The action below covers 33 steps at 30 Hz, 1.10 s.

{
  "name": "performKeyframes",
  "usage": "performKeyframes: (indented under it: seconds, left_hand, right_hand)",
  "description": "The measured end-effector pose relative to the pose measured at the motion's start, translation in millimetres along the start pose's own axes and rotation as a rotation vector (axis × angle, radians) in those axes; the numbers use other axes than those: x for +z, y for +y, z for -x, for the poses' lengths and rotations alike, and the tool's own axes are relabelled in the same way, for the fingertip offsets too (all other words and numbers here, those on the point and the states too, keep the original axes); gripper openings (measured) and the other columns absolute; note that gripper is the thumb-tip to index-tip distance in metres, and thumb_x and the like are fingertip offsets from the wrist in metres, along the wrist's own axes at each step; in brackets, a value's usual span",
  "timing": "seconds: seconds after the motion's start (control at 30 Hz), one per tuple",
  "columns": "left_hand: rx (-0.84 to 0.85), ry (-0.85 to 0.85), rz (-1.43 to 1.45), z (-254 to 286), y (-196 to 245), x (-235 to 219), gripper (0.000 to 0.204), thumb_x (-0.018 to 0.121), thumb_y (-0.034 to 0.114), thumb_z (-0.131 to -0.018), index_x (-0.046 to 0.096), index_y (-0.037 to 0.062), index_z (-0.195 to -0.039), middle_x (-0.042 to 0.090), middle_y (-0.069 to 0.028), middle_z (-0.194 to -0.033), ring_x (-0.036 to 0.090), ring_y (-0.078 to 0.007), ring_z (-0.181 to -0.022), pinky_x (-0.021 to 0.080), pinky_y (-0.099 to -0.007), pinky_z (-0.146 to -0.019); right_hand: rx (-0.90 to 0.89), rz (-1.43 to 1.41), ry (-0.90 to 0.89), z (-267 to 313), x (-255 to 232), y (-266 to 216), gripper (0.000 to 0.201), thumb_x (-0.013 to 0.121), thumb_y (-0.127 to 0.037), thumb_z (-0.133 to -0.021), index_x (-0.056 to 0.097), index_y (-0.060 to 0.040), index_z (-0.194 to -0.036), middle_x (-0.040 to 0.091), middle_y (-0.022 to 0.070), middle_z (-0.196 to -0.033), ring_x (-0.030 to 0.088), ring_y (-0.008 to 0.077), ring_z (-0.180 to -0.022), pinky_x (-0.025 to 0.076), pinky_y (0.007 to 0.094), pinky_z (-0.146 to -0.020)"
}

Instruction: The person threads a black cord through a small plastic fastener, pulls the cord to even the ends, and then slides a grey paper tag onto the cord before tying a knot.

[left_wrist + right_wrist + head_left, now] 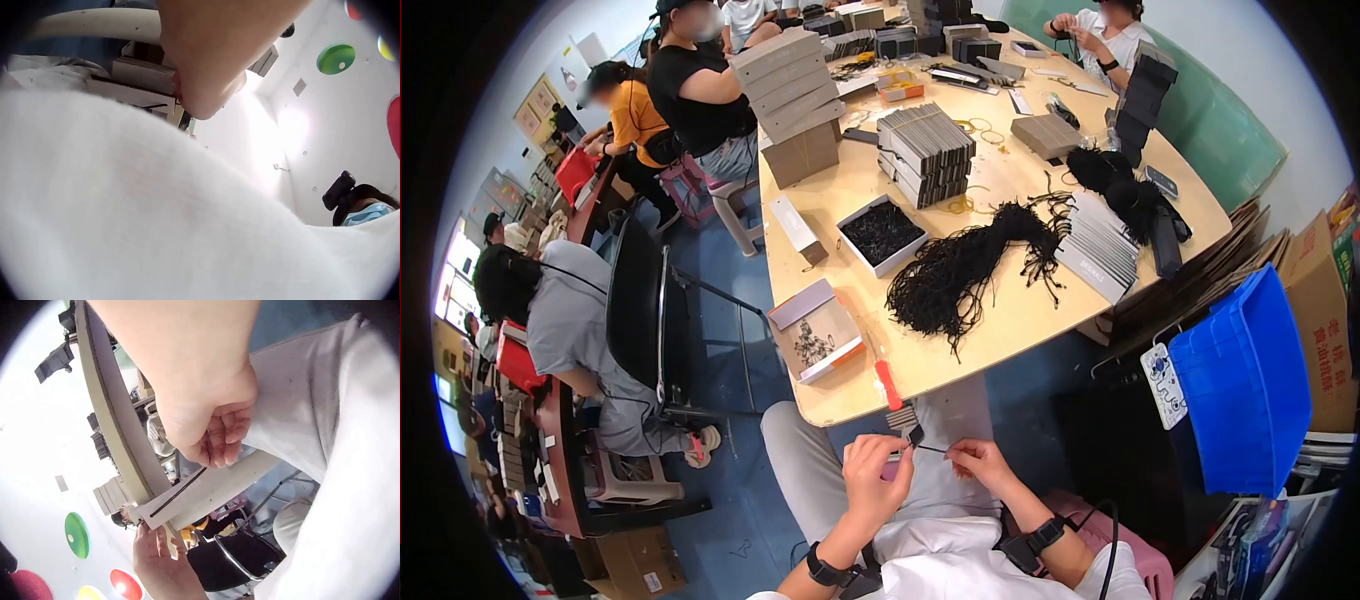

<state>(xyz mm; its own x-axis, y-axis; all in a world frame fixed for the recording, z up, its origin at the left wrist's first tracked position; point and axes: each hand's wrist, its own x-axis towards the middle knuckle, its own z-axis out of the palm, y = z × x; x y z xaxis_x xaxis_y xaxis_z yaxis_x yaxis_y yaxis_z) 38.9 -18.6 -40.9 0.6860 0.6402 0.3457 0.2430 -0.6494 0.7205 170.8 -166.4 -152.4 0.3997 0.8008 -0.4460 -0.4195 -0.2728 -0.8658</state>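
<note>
A short black cord (178, 494) stretches between the two hands, below the table's front edge. My right hand (982, 465) pinches one end between thumb and curled fingers; the right wrist view shows this hand (215, 428) close up. At the cord's other end are the fingertips of my left hand (878, 478), which pinch it beside a small dark piece (915, 436). The left wrist view shows only the back of the left hand (209, 87), its fingertips hidden. A red-handled tool (886, 385) lies at the table edge, with small grey strips (902, 415) below it.
On the table (945, 365) are an open box of small metal parts (815, 345), a box of black pieces (882, 235), a black cord bundle (960, 275), fanned grey cards (1097, 245) and stacked grey boxes (790, 85). A blue bin (1240, 385) stands right. People sit around.
</note>
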Motion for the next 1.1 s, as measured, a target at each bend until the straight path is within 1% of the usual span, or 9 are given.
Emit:
performKeyframes:
  seconds: [0.2,0.27,0.43,0.5,0.57,0.8,0.9,0.97,1.1]
  left_hand:
    - [-0.064,-0.060,0.153,6.9,-5.9,-7.0,0.008,0.068,0.006,-0.074,0.062,0.0044,-0.079,0.062,-0.0054,-0.079,0.058,-0.0181,-0.076,0.042,-0.0317,-0.067]
    - [-0.498,-0.197,0.649,18.0,-12.6,-6.7,0.007,0.066,0.006,-0.080,0.060,0.0027,-0.083,0.061,-0.0021,-0.078,0.054,-0.0090,-0.072,0.041,-0.0247,-0.060]
    - [-0.624,-0.296,0.924,15.1,7.8,-22.0,0.007,0.060,0.006,-0.088,0.057,0.0011,-0.092,0.059,-0.0018,-0.088,0.050,-0.0042,-0.073,0.038,-0.0187,-0.059]
    - [-0.592,-0.302,0.937,16.2,8.6,-22.5,0.007,0.059,0.005,-0.089,0.057,0.0007,-0.094,0.059,-0.0033,-0.093,0.051,-0.0047,-0.074,0.038,-0.0185,-0.060]
    - [-0.643,-0.312,1.043,17.2,8.6,-23.0,0.006,0.059,0.002,-0.087,0.059,-0.0022,-0.092,0.062,-0.0109,-0.102,0.058,-0.0132,-0.092,0.047,-0.0277,-0.081]
    - [-0.557,-0.296,1.088,15.5,20.7,-21.5,0.010,0.063,-0.003,-0.083,0.064,-0.0038,-0.093,0.062,-0.0151,-0.109,0.059,-0.0140,-0.092,0.048,-0.0258,-0.080]
    - [-0.365,-0.353,0.696,14.6,21.1,-20.1,0.010,0.066,-0.005,-0.080,0.067,-0.0031,-0.091,0.064,-0.0143,-0.104,0.061,-0.0139,-0.088,0.049,-0.0247,-0.074]
    - [-0.205,-0.263,0.589,10.3,22.3,-17.7,0.010,0.069,0.001,-0.079,0.072,0.0056,-0.088,0.069,-0.0042,-0.092,0.052,-0.0053,-0.059,0.041,-0.0211,-0.049]
    - [-0.316,-0.293,0.560,4.3,22.6,-25.9,0.012,0.070,-0.001,-0.077,0.072,0.0057,-0.087,0.069,-0.0061,-0.090,0.053,-0.0088,-0.060,0.041,-0.0232,-0.050]
  right_hand:
    - [-0.312,0.222,0.063,23.5,13.3,-50.2,0.013,0.055,-0.003,-0.089,0.066,-0.0004,-0.097,0.068,0.0071,-0.084,0.063,0.0125,-0.068,0.048,0.0237,-0.055]
    - [-0.429,0.298,0.088,33.0,18.7,-69.1,0.012,0.057,-0.001,-0.088,0.066,-0.0006,-0.096,0.069,0.0086,-0.086,0.065,0.0140,-0.071,0.050,0.0251,-0.057]
    - [-0.859,0.555,0.114,43.9,28.8,-100.1,0.014,0.071,0.000,-0.076,0.067,-0.0026,-0.089,0.068,0.0103,-0.084,0.065,0.0194,-0.071,0.051,0.0272,-0.059]
    - [-0.810,0.552,0.106,52.7,35.0,-111.4,0.014,0.072,0.000,-0.075,0.068,-0.0028,-0.088,0.068,0.0100,-0.084,0.065,0.0194,-0.071,0.051,0.0276,-0.060]
    - [-0.759,0.549,0.100,53.4,40.1,-114.8,0.014,0.073,0.001,-0.073,0.069,-0.0030,-0.086,0.068,0.0098,-0.084,0.065,0.0193,-0.072,0.051,0.0280,-0.061]
    - [-0.776,0.454,0.157,48.4,51.8,-110.2,0.016,0.073,0.005,-0.070,0.069,-0.0023,-0.084,0.061,0.0068,-0.081,0.062,0.0173,-0.068,0.050,0.0252,-0.061]
    - [-0.786,0.488,0.192,48.4,53.3,-108.2,0.017,0.073,0.003,-0.071,0.066,-0.0025,-0.086,0.060,0.0077,-0.086,0.062,0.0180,-0.067,0.050,0.0254,-0.060]
    - [-0.737,0.433,0.210,47.3,53.3,-108.1,0.018,0.074,0.003,-0.071,0.064,-0.0021,-0.085,0.060,0.0082,-0.087,0.062,0.0178,-0.066,0.050,0.0255,-0.060]
    - [-0.687,0.493,0.172,45.6,39.4,-103.0,0.023,0.075,0.001,-0.071,0.060,-0.0019,-0.089,0.060,0.0092,-0.089,0.061,0.0167,-0.068,0.050,0.0258,-0.059]
